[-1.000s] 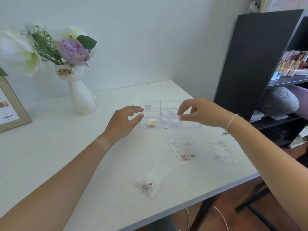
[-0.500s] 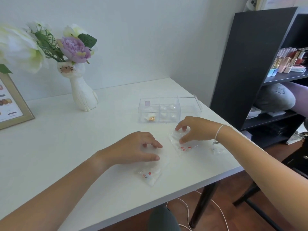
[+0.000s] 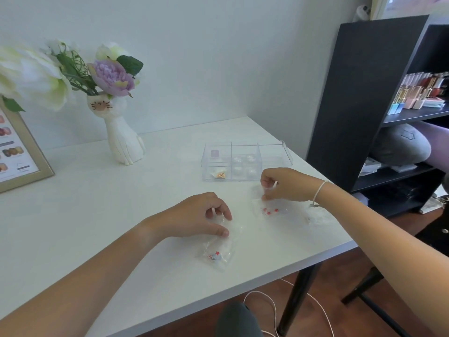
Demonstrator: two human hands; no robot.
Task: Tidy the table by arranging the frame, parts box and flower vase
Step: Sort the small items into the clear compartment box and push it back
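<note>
Far left, cut by the picture edge: frame [image 3: 23, 152], matte gold moulding, rectangular, propped at a tilt on the table [image 3: 97, 215], printed card behind its glazing.

Right of it, near the back wall: flower vase [image 3: 122, 139], white, cat-shaped, ribbed body, whiskered face painted at the neck, upright. Cream and lilac fabric-looking blooms with green leaves above.

Table smooth, matte white, square-edged.

Centre front: left hand [image 3: 194, 218], knuckles up, fingers curled, thumb and fingertips pinching the top edge of a small clear plastic bag [image 3: 217, 251]. Bag crinkled, glossy, lying flat, tiny red and blue pieces at its lower end.

Behind the hands: parts box [image 3: 233, 161], clear hard plastic, rectangular, split into compartments, lid hinged back toward the right. Small gold bits in the front-left cell, a lilac square in the rear-left, pale round pieces in the middle cells.

Right hand [image 3: 286, 184], thin white cord bracelet at the wrist, fingers curled, pinching the upper edge of a second clear bag [image 3: 272, 210] holding red specks. Third crumpled clear bag [image 3: 315, 218] just beside the wrist, near the table edge.

Far right: black shelf unit [image 3: 364, 93], flat boards, small boxes in a row, grey cushion below.
</note>
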